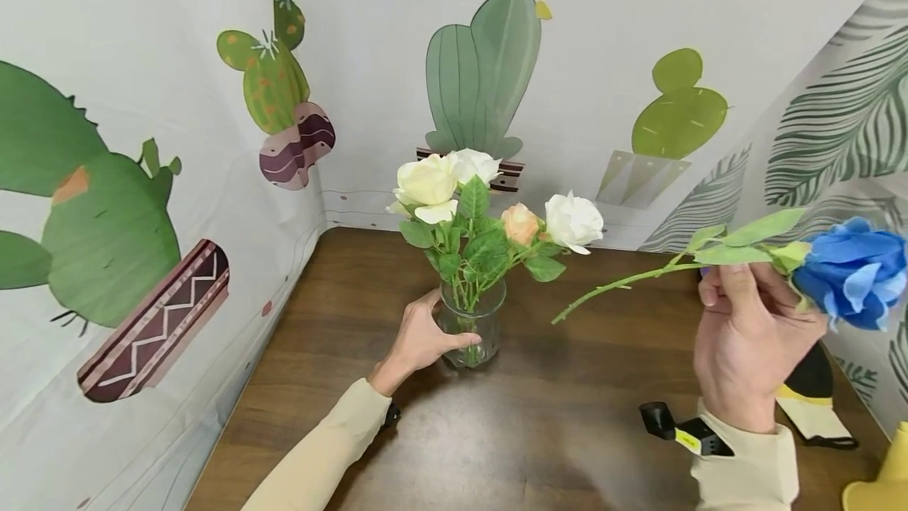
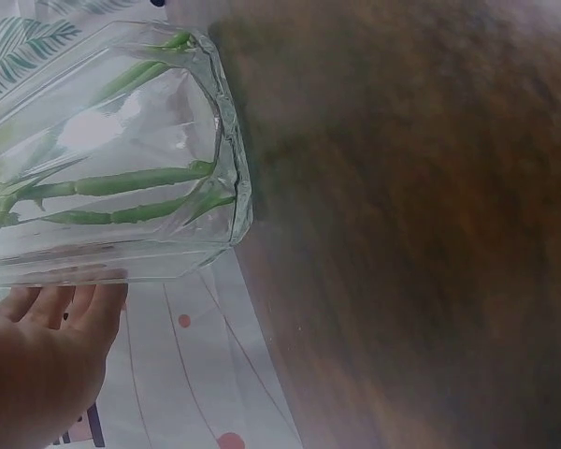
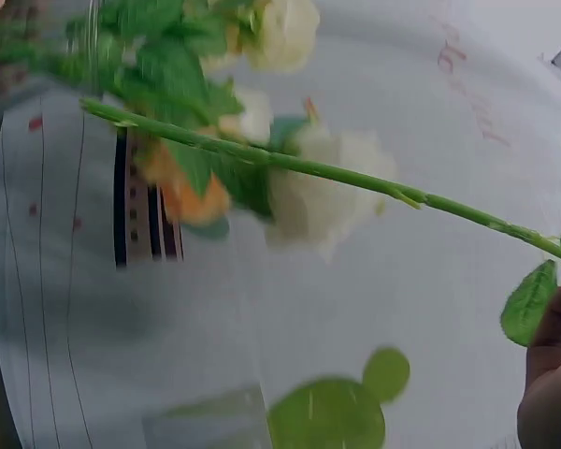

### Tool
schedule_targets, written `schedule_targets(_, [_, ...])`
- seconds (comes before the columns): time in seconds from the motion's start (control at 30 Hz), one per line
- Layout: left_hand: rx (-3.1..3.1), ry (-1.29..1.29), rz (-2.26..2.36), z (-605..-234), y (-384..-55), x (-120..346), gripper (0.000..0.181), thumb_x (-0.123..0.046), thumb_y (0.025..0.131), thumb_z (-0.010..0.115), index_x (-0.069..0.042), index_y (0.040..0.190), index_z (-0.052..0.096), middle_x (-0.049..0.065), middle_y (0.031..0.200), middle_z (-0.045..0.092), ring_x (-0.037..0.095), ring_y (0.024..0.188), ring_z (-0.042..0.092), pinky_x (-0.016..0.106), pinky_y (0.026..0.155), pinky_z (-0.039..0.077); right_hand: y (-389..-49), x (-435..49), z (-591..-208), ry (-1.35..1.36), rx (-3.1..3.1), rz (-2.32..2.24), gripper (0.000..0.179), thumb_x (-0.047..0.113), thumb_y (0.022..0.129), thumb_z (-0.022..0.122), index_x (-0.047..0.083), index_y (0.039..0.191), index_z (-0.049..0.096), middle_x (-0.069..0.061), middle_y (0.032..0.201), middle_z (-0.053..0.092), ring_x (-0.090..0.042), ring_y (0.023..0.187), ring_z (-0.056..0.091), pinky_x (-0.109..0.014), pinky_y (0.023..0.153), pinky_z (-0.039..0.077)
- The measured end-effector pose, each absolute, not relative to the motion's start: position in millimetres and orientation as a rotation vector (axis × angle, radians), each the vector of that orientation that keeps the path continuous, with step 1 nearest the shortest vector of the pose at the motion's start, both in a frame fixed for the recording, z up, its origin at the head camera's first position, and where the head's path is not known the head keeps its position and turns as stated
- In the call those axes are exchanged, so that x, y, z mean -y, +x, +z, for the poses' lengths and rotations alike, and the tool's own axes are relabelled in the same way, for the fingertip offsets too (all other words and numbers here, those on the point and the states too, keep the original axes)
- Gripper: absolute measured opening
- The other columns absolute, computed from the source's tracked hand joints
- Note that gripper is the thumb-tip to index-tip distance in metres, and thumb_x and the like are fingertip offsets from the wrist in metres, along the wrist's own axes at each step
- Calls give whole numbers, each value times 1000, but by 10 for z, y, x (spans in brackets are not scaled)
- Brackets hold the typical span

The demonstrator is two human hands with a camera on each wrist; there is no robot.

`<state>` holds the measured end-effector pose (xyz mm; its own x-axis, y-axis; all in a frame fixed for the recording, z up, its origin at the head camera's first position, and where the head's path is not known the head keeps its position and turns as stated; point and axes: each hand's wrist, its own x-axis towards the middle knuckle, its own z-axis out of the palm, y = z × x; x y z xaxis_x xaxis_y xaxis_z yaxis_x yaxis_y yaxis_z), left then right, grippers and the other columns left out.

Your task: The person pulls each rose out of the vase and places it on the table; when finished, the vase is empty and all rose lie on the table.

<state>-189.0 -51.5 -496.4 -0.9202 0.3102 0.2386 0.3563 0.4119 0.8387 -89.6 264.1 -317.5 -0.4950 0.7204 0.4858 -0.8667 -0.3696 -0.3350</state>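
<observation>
A clear glass vase (image 1: 489, 341) stands upright on the table, holding a cream rose (image 1: 426, 182), a peach rose (image 1: 521, 224), white roses (image 1: 574, 221) and green leaves. My left hand (image 1: 424, 335) grips its lower left side, thumb across the front. In the left wrist view, cut stems (image 2: 122, 181) reach the base of the vase (image 2: 192, 260). To the right, my right hand (image 1: 748, 345) pinches a blue rose (image 1: 854, 273) just below its bloom. Its bare stem (image 3: 327, 171) slants down leftward, the tip apart from the vase in the head view.
Under everything is a brown wooden table (image 1: 567, 432). A black, yellow and cream item (image 1: 812, 400) lies beyond my right wrist, and part of a yellow object (image 1: 883, 471) shows at the lower right corner. White fabric (image 1: 369, 61) printed with cacti hangs behind and at the left.
</observation>
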Motion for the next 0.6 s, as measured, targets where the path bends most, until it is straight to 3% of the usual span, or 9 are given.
schedule_targets(0.2, [2597,-610,-1552,-4982,-1892,513,94,-36,75,101,-5,154,60,14,144,73,35,133,70,54,109,60,-901,-3018,-3281,271,849,1889,5,-36,87,59,-32,85,62,-21,69,64,-26,56,47,-26,49,46])
schedule_targets(0.37, [2604,-600,-1571,-4982,-1893,518,91,-36,75,101,-8,153,61,12,144,73,34,134,70,53,113,59,-938,-3322,-3394,242,947,1925,7,-38,86,59,-32,86,62,-22,73,70,-26,59,53,-26,51,50])
schedule_targets(0.6, [2608,-597,-1573,-4985,-1909,508,90,-35,75,102,-10,152,62,11,144,73,33,137,69,52,115,57,-1068,-3683,-3597,-27,1226,1900,8,-31,81,74,-28,88,72,-17,72,76,-19,51,61,-22,46,49])
